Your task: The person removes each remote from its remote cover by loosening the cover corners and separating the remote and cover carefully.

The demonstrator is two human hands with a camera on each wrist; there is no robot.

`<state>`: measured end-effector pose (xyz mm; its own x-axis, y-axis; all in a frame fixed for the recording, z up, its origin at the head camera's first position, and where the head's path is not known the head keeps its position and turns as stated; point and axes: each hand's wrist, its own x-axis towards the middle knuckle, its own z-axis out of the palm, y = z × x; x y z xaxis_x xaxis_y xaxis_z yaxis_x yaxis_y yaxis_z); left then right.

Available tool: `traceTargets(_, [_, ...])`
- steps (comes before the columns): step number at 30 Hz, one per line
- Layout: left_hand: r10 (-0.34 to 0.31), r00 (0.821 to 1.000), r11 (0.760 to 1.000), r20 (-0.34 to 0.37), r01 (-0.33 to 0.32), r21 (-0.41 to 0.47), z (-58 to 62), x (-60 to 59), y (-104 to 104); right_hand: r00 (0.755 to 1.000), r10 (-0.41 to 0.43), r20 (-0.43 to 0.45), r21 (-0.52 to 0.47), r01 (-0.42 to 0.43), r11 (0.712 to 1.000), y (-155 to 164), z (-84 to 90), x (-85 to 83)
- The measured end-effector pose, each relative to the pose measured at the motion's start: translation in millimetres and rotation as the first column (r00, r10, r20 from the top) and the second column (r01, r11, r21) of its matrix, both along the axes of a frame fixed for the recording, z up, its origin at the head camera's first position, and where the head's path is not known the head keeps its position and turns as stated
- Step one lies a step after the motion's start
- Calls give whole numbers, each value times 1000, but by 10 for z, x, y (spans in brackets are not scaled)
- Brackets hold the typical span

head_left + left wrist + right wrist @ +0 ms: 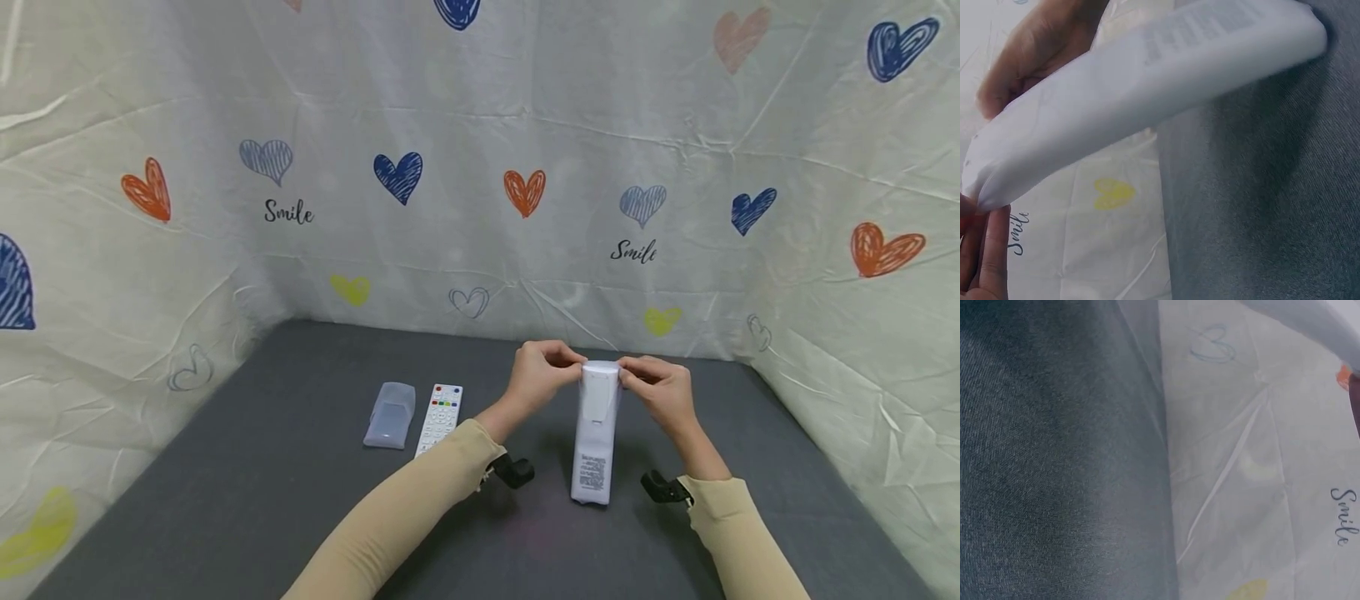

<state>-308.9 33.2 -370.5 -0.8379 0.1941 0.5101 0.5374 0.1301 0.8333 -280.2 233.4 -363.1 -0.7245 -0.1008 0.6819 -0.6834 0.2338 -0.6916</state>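
A white remote control (594, 433) stands tilted upright with its back toward the head camera, its lower end at the table. A thin translucent cover (1072, 137) sits around it, and printed text shows on the lower back. My left hand (542, 372) pinches the upper left corner of the cover between thumb and fingers. At the upper right corner my right hand (663, 392) pinches it too. The right wrist view catches only a strip of the covered remote at its top right, with most of the right hand out of frame.
To the left, a second white remote control (438, 417) with coloured buttons lies face up, partly behind my left sleeve. Beside it lies another translucent cover (390, 415). The dark grey table (300, 492) ends at a white cloth backdrop (450, 250) printed with hearts.
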Motion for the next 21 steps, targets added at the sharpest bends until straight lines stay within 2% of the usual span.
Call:
traceTargets(6, [-43, 998, 998, 41, 41, 50, 79, -2, -10, 999, 43, -12, -20, -43, 999, 13, 55, -4])
traceTargets(13, [-82, 996, 995, 44, 79, 66, 326, 211, -70, 1000, 23, 12, -55, -23, 998, -10, 99, 5])
traceTargets(21, [-104, 992, 990, 68, 97, 99, 344, 216, -87, 997, -44, -70, -57, 40, 998, -64, 107, 46])
